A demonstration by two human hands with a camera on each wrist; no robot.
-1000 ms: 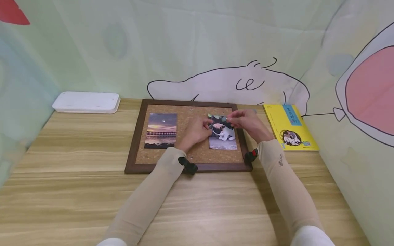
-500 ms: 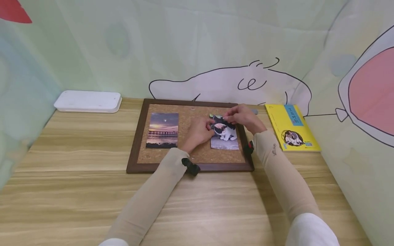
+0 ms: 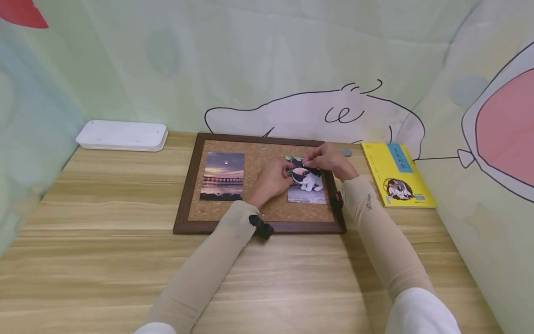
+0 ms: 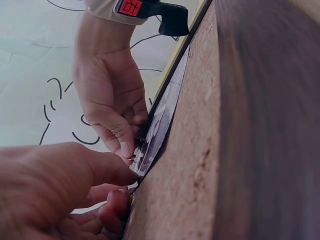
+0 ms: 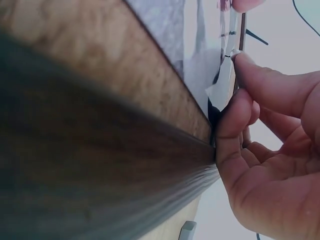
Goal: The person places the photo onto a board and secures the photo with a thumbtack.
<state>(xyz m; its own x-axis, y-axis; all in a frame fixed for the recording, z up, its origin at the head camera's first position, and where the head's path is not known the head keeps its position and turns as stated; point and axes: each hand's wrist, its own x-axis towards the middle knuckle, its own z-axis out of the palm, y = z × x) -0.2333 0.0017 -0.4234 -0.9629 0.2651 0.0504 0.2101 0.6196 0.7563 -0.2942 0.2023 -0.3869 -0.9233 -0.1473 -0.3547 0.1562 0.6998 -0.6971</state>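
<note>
A photo of a black-and-white cat [image 3: 307,189] lies on the right half of a dark-framed cork board [image 3: 267,214]. My left hand [image 3: 272,180] holds the photo's upper left edge, thumb and index finger on it. At the photo's top, my right hand [image 3: 331,160] pinches a small silver-headed pin [image 5: 235,53] between thumb and index finger, its thin shaft pointing at the paper in the right wrist view. Both hands' fingertips come close together in the left wrist view. A sunset pier photo [image 3: 222,183] is fixed on the board's left half by a pin [image 3: 226,162] near its top.
A white flat case [image 3: 122,135] sits at the back left of the wooden table [image 3: 104,241]. Right of the board lies a yellow book [image 3: 398,176]. A small grey object [image 3: 345,152] shows behind the right hand, and a printed cloth [image 3: 250,65] hangs behind everything.
My right hand has shifted left along the photo's top edge, and its fingertips have come down close to the paper. The left hand stays at the photo's left edge.
</note>
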